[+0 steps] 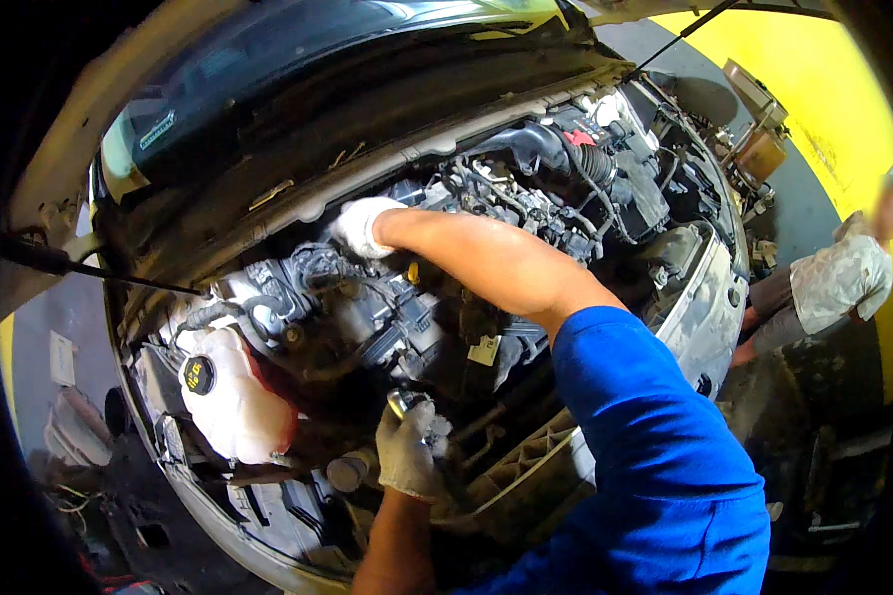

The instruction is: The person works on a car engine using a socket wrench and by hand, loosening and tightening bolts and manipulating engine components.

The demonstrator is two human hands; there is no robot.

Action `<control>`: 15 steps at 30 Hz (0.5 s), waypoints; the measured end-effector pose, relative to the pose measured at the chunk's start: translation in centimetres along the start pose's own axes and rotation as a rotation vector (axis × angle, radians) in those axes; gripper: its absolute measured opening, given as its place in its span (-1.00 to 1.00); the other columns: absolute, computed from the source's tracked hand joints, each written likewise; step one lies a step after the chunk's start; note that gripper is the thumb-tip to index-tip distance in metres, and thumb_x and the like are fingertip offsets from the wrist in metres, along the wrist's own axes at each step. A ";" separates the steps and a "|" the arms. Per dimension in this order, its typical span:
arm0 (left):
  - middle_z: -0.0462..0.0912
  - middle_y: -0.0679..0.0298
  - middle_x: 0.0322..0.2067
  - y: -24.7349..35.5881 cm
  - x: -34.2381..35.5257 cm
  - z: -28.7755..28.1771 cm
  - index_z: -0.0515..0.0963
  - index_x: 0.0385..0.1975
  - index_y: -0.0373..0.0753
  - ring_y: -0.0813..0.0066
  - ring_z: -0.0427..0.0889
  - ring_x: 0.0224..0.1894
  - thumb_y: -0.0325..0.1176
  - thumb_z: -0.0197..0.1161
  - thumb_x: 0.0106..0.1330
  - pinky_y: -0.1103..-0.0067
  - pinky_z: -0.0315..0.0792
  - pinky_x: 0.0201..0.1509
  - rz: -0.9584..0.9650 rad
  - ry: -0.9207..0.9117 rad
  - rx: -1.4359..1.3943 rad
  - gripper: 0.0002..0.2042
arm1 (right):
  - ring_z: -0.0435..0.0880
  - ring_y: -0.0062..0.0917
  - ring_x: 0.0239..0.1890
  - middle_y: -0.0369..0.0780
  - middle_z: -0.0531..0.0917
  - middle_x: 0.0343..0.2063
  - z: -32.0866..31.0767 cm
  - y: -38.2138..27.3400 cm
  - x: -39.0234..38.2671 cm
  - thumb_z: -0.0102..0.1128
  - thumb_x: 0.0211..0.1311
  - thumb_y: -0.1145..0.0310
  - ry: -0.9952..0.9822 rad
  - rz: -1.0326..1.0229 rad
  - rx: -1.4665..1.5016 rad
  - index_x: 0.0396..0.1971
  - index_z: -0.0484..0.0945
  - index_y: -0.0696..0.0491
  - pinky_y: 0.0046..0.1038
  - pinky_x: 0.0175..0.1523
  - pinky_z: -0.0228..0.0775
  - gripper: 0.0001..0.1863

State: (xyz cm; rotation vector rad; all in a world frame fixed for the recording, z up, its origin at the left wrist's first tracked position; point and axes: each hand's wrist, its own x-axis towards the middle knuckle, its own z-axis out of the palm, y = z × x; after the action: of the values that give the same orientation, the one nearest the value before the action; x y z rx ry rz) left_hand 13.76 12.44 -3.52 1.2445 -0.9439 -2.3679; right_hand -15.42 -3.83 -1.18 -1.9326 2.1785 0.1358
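My right hand, in a white glove, reaches across the engine bay to the rear of the engine, close to dark hoses and a bulky dark part. Its fingers are turned down and out of sight, so any hold there cannot be made out. Nearer to me, my left hand wears a pale work glove. It is closed on a short shiny metal object, only partly visible, at the front of the engine. A yellow-topped dipstick handle sticks up below my right wrist.
A white coolant tank with a black cap stands at the left. An air intake hose lies far right. The hood is propped by struts. A person is beside the car at the right, by a yellow wall.
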 end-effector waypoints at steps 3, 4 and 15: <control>0.51 0.36 -0.53 0.3 -0.4 -0.5 0.48 -0.20 -0.20 0.59 0.46 -0.60 -0.45 0.22 0.27 0.68 0.25 -0.63 0.011 -0.037 -0.082 -0.86 | 0.69 -0.23 0.00 -0.08 0.70 -0.06 -1.0 -2.1 0.6 0.28 -0.06 0.39 0.018 0.210 0.059 -0.21 0.73 -0.01 -0.25 0.06 0.52 -0.68; 0.51 0.35 -0.53 0.3 -0.7 -0.8 0.48 -0.19 -0.20 0.59 0.45 -0.60 -0.45 0.22 0.27 0.68 0.25 -0.63 0.017 -0.042 -0.130 -0.85 | 0.70 -0.22 -0.04 -0.09 0.72 -0.11 -2.0 -2.1 0.9 0.34 -0.15 0.35 -0.100 0.240 0.033 -0.26 0.75 -0.04 -0.25 0.01 0.53 -0.67; 0.53 0.29 -0.52 0.6 -1.8 -1.7 0.47 -0.20 -0.23 0.57 0.50 -0.55 -0.39 0.23 0.30 0.68 0.28 -0.61 -0.073 0.041 -0.041 -0.85 | 0.54 -0.14 0.16 -0.01 0.59 0.07 2.0 -3.7 1.3 0.05 0.30 0.05 -0.012 0.034 0.071 0.06 0.56 0.06 -0.22 0.21 0.40 -0.52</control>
State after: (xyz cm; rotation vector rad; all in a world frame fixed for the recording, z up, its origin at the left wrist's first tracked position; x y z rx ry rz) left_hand 16.18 12.21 -2.71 1.3280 -0.8473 -2.3947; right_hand -11.67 -5.18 -3.10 -1.8528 2.1786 0.0751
